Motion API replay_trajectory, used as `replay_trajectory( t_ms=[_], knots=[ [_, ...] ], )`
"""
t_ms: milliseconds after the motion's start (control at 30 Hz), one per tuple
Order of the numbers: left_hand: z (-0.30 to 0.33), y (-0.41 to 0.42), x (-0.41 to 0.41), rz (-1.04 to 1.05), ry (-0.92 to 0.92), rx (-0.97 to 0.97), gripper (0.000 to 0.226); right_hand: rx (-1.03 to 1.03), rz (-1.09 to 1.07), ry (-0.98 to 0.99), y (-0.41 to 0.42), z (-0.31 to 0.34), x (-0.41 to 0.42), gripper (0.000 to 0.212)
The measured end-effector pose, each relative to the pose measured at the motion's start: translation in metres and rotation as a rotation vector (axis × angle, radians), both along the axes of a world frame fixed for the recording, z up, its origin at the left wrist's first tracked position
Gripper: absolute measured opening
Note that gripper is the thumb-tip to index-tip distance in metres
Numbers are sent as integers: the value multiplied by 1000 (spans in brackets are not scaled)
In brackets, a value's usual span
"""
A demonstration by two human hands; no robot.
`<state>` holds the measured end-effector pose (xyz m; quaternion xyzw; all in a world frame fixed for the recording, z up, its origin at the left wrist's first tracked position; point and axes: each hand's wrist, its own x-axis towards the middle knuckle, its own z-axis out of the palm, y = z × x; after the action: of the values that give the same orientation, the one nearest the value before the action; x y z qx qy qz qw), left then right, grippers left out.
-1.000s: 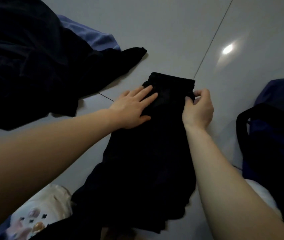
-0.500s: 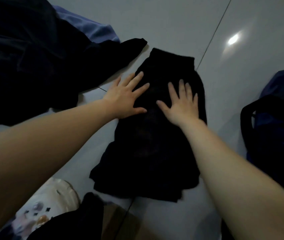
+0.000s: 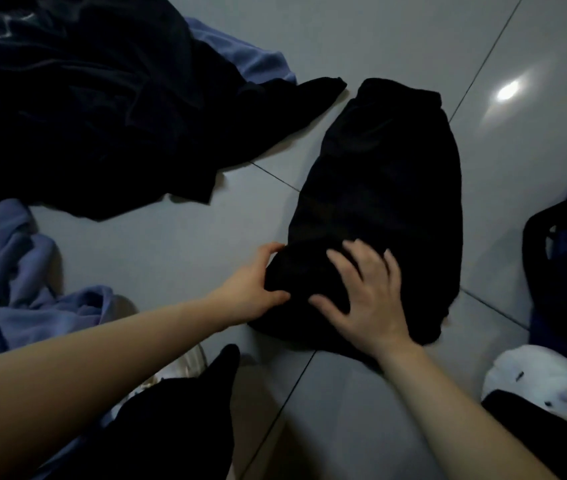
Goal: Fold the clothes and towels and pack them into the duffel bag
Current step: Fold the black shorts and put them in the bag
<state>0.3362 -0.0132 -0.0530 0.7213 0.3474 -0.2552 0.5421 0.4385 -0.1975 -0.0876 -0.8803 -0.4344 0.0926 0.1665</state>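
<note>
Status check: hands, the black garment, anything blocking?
Left hand grips near edge of black garment. Right hand flat on it, fingers spread. Garment on floor, not yet in duffel bag. Nothing blocking.

I log the long folded fabric garment (image 3: 382, 202) as solid black, no pattern; crumpled cloth heap (image 3: 78, 109) black too; soft rumpled towels (image 3: 15, 271) periwinkle blue; glossy floor tiles (image 3: 361, 36) pale grey — dark grout lines; duffel bag (image 3: 566, 271) navy, black straps.
</note>
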Motion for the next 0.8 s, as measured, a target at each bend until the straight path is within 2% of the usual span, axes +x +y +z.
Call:
replay_trajectory(
  t_ms=[100,167,300,367,500,567,667,800],
  knots=[
    [19,2,2,380,46,-281,70,-105,47,98,-27,3,-27,88],
    [34,4,7,581,71,-363,71,-177,67,143,-38,6,-38,101],
    [60,6,14,737,117,-465,80,-202,-87,147,-33,14,-57,106],
    [73,2,14,747,116,-493,84,-123,-147,144,-23,17,-61,96],
    [93,-1,5,707,112,-461,84,2,-208,214,-19,38,-54,61],
    [100,6,-7,631,141,-375,85,-130,-189,335,-24,58,-44,47],
    [106,18,-31,577,192,-274,79,-334,-12,592,-27,84,-26,34],
    [117,30,-32,602,140,-283,58,-406,176,670,-11,117,-3,17]
  ],
)
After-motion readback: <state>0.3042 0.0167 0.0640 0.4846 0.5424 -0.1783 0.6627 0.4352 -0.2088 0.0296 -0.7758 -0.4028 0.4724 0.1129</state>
